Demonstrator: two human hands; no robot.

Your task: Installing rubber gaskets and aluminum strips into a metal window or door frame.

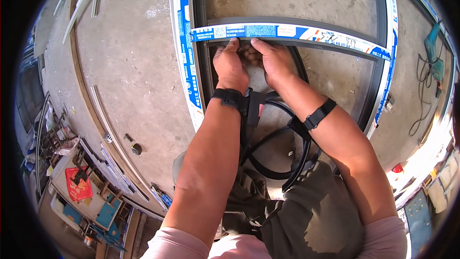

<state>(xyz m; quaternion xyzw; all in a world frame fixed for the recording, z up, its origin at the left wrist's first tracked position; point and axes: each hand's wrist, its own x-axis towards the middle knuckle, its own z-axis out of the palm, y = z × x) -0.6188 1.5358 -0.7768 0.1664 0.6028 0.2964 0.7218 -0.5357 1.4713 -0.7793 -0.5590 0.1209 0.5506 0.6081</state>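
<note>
A dark metal window frame, its crossbar (268, 30) covered in blue-and-white protective film, lies in front of me. My left hand (231, 67) and my right hand (273, 61) are side by side at the crossbar's near edge, near its left end. Both thumbs press at that edge, with the other fingers curled beneath. They pinch a black rubber sealing strip (301, 64) against the bar; the part between my fingers is mostly hidden. The strip's loose loops (268, 175) hang below my wrists, close to my knees. Black straps circle both wrists, the left one carrying a small box.
A green power tool (433, 50) with its cord lies at the far right. A tape measure (136, 149) rests on the floor to the left. Long pale profiles (86, 5) lie at the upper left. A cluttered workbench (91, 196) with a red bag stands at the lower left.
</note>
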